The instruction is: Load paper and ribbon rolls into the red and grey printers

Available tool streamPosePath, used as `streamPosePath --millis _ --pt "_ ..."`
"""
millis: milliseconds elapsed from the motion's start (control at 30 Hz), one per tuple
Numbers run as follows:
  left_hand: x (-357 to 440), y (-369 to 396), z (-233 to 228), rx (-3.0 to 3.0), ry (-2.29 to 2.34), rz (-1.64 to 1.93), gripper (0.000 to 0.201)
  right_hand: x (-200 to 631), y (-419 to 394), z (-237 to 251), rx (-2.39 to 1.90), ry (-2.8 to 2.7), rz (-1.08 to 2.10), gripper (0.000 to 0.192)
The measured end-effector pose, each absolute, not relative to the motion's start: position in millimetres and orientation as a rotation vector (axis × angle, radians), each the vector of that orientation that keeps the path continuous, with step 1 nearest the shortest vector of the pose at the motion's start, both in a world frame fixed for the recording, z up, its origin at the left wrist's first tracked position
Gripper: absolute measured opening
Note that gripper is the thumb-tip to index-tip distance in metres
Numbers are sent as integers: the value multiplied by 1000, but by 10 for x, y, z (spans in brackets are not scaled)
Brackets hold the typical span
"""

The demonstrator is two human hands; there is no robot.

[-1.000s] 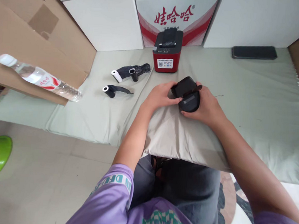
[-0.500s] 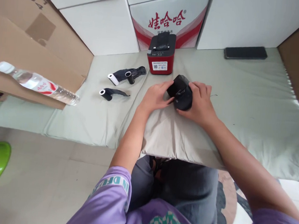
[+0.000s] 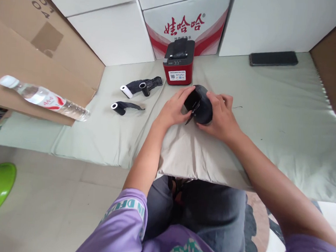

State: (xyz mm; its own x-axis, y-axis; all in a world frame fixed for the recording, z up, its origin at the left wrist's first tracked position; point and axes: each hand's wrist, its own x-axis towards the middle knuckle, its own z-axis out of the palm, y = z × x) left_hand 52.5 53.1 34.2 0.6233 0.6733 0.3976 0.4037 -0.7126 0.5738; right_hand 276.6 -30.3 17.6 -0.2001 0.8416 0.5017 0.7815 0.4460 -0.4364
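Observation:
Both hands hold a small black rounded device (image 3: 204,109) above the covered bench, near its front. My left hand (image 3: 173,107) grips the device's left side between thumb and fingers, at a dark hollow there. A thin dark flap sticks out below my left thumb. Wrapped around the right side of the casing is my right hand (image 3: 221,116), fingers on top and thumb beneath. Just behind the device stands a red and black printer (image 3: 178,70) with a black strip on its top. The inside of the hollow is too dark to make out.
To the left lie a white-ended roll with a black strip (image 3: 127,91), a small black tube (image 3: 144,89) and a black roll (image 3: 118,107). A water bottle (image 3: 46,97) leans at a cardboard box (image 3: 64,67). A black flat case (image 3: 273,58) lies back right, before white boxes (image 3: 269,25).
The device has turned in my hands, so its left side now shows a dark hollow and a flap pointing down. My left thumb has shifted onto that edge. The view has moved slightly.

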Motion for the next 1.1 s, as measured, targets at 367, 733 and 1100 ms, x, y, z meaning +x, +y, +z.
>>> streamPosePath --millis 367,733,1100 --pt "575 621 525 2341 966 752 70 2814 -270 143 -1174 -2101 15 100" --pt "709 673 384 2467 881 971 55 2805 -225 122 -1235 -1996 161 103" --pt "678 785 209 2552 725 872 120 2937 -189 69 -1251 -1694 408 97"
